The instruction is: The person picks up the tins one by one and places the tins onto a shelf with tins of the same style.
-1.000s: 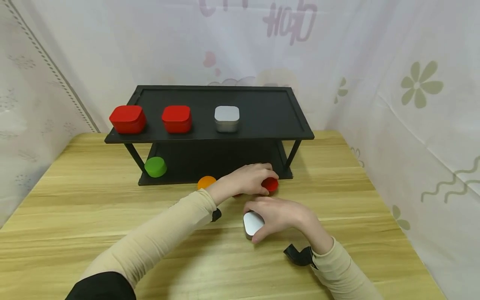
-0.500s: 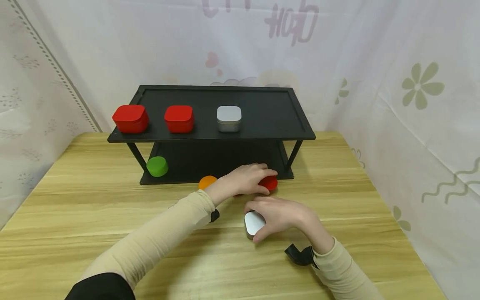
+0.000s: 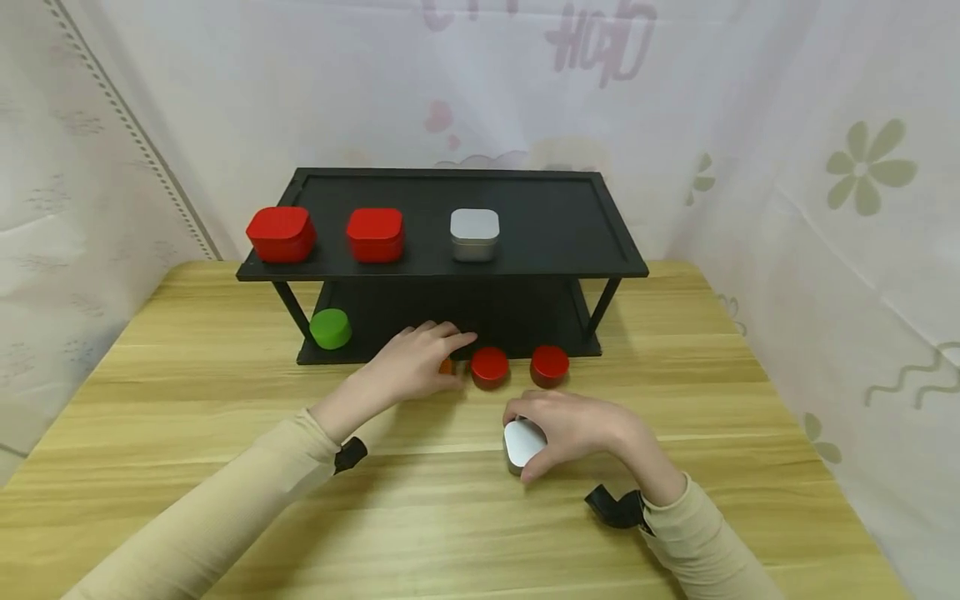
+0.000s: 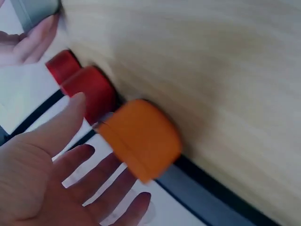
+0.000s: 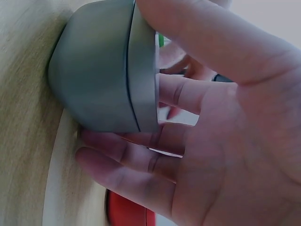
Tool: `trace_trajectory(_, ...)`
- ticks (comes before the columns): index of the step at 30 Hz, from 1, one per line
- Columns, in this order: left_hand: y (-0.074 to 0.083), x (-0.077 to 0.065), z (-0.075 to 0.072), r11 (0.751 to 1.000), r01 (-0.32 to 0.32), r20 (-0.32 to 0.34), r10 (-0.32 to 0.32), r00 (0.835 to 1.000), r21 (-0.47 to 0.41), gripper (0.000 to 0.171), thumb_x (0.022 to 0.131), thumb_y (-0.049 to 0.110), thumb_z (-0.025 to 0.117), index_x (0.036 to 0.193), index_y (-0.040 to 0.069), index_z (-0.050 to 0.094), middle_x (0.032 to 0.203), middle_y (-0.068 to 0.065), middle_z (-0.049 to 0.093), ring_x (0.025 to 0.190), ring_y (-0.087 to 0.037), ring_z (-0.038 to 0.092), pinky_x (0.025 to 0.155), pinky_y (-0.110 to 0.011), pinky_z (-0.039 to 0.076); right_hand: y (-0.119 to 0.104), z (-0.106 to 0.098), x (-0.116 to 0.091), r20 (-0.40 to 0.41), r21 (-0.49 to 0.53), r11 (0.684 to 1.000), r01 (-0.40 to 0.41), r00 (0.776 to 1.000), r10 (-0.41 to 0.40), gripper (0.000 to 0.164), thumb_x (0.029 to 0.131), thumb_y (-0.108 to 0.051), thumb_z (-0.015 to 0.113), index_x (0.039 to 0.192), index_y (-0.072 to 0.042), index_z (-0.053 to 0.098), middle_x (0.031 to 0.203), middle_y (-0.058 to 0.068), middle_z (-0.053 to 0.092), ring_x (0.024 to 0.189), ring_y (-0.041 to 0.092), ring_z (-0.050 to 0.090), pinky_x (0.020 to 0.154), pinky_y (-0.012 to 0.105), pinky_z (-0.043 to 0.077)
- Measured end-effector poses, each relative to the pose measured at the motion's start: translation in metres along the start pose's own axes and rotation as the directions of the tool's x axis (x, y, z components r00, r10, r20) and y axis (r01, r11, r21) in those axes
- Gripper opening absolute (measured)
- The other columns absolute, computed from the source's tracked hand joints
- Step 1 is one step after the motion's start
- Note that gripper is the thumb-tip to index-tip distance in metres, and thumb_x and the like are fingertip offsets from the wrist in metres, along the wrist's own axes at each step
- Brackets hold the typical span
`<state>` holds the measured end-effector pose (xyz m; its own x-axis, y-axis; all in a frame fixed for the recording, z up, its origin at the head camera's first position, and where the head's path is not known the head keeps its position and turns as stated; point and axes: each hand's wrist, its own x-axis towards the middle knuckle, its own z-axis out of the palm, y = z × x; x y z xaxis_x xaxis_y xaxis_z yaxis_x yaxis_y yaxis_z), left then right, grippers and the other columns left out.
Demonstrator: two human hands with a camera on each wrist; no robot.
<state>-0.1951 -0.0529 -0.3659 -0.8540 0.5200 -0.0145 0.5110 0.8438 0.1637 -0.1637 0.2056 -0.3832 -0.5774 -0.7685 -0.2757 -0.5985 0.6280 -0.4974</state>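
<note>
My left hand [image 3: 416,360] reaches over an orange tin [image 4: 141,136] at the shelf's front edge, its fingers spread and loosely bent around it. In the left wrist view, the thumb and fingers stand apart with no grip on the tin, though whether a fingertip touches it I cannot tell. In the head view the hand hides most of that tin. My right hand [image 3: 573,429] holds a silver rectangular tin [image 5: 94,70] on the table between thumb and fingers; its pale lid shows from above. Two red round tins, one nearer the left hand [image 3: 490,368] and one farther right [image 3: 550,367], stand between the hands and the shelf.
A black two-level shelf [image 3: 540,217] stands at the back of the wooden table [image 3: 420,517]. Its top carries two red tins, one at the left end [image 3: 281,236] and one beside it [image 3: 376,236], plus a silver tin [image 3: 474,236]. A green round tin [image 3: 331,328] sits on the lower level.
My left hand has let go of the rightmost red round tin and moved left to the orange one, uncovering both red round tins. The right hand keeps holding the silver tin.
</note>
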Motion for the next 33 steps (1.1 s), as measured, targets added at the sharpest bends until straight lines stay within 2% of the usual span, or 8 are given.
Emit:
trace_trajectory(8, -0.012, -0.007, 0.005, 0.99, 0.037, 0.052, -0.03, 0.998, -0.14, 0.063, 0.086, 0.024, 0.085, 0.143, 0.012, 0.062, 0.132, -0.012, 0.066, 0.112, -0.029, 0.063, 0.089, -0.047, 0.062, 0.001, 0.001, 0.0, 0.011, 0.009, 1.0, -0.013, 1.0, 0.012, 0.046, 0.078, -0.039, 0.088, 0.115, -0.028, 0.063, 0.106, -0.012, 0.06, 0.094, 0.007, 0.054, 0.076, 0.021, 0.05)
trace_trajectory(13, -0.004, -0.017, -0.01, 0.993, -0.101, -0.222, 0.087, 0.971, -0.054, 0.045, 0.09, 0.028, 0.082, 0.131, 0.013, 0.071, 0.123, -0.007, 0.071, 0.107, -0.023, 0.067, 0.083, -0.039, 0.065, 0.0, 0.003, -0.001, 0.018, 0.013, 1.0, -0.018, 1.0, 0.018, 0.048, 0.078, -0.04, 0.089, 0.116, -0.028, 0.063, 0.106, -0.011, 0.06, 0.093, 0.007, 0.054, 0.076, 0.021, 0.05)
trace_trajectory(15, -0.001, -0.021, -0.024, 0.983, -0.181, -0.415, 0.164, 0.895, -0.003, 0.032, 0.092, 0.025, 0.079, 0.121, 0.013, 0.075, 0.113, -0.004, 0.073, 0.098, -0.02, 0.069, 0.077, -0.034, 0.065, 0.001, 0.002, -0.001, 0.013, 0.007, 1.0, -0.011, 1.0, 0.011, 0.049, 0.077, -0.041, 0.089, 0.116, -0.027, 0.063, 0.106, -0.011, 0.06, 0.093, 0.007, 0.054, 0.076, 0.02, 0.049)
trace_trajectory(19, -0.004, -0.022, -0.063, 0.957, -0.271, -0.711, 0.262, 0.653, 0.103, 0.015, 0.093, 0.013, 0.075, 0.107, 0.009, 0.077, 0.101, -0.006, 0.073, 0.09, -0.022, 0.066, 0.076, -0.033, 0.063, 0.001, 0.001, -0.002, 0.0, -0.001, 1.0, 0.003, 1.0, -0.003, 0.049, 0.076, -0.04, 0.089, 0.115, -0.027, 0.063, 0.107, -0.011, 0.06, 0.094, 0.007, 0.054, 0.075, 0.02, 0.049)
trace_trajectory(21, -0.009, -0.02, -0.08, 0.962, -0.241, -0.771, 0.251, 0.585, 0.131, 0.017, 0.094, 0.012, 0.073, 0.11, 0.006, 0.076, 0.105, -0.011, 0.071, 0.097, -0.028, 0.064, 0.084, -0.039, 0.06, 0.002, 0.001, -0.003, -0.003, -0.005, 1.0, 0.003, 1.0, -0.003, 0.049, 0.076, -0.04, 0.09, 0.115, -0.026, 0.063, 0.107, -0.01, 0.061, 0.094, 0.007, 0.053, 0.075, 0.02, 0.049)
trace_trajectory(23, -0.013, -0.016, -0.094, 0.982, -0.16, -0.781, 0.18, 0.598, 0.103, 0.026, 0.095, 0.015, 0.072, 0.119, 0.005, 0.072, 0.117, -0.016, 0.068, 0.11, -0.034, 0.06, 0.097, -0.047, 0.054, 0.002, 0.001, -0.004, -0.003, -0.011, 1.0, 0.002, 1.0, -0.002, 0.049, 0.076, -0.04, 0.09, 0.115, -0.026, 0.063, 0.107, -0.01, 0.061, 0.094, 0.007, 0.053, 0.075, 0.02, 0.049)
trace_trajectory(29, -0.019, -0.006, -0.112, 0.987, 0.136, -0.534, -0.163, 0.83, -0.091, 0.054, 0.095, 0.025, 0.069, 0.146, 0.011, 0.056, 0.154, -0.02, 0.047, 0.144, -0.04, 0.041, 0.118, -0.063, 0.04, 0.002, 0.002, -0.004, 0.006, -0.01, 1.0, -0.011, 1.0, 0.011, 0.05, 0.077, -0.042, 0.09, 0.116, -0.027, 0.063, 0.107, -0.011, 0.06, 0.094, 0.007, 0.053, 0.075, 0.02, 0.049)
trace_trajectory(33, -0.022, -0.008, -0.114, 0.969, 0.182, -0.431, -0.238, 0.87, -0.169, 0.055, 0.095, 0.016, 0.067, 0.148, 0.009, 0.054, 0.155, -0.021, 0.045, 0.147, -0.04, 0.036, 0.115, -0.061, 0.047, 0.001, 0.001, -0.002, 0.007, -0.009, 1.0, -0.013, 1.0, 0.013, 0.05, 0.077, -0.042, 0.089, 0.116, -0.028, 0.063, 0.108, -0.011, 0.06, 0.095, 0.008, 0.054, 0.076, 0.021, 0.049)
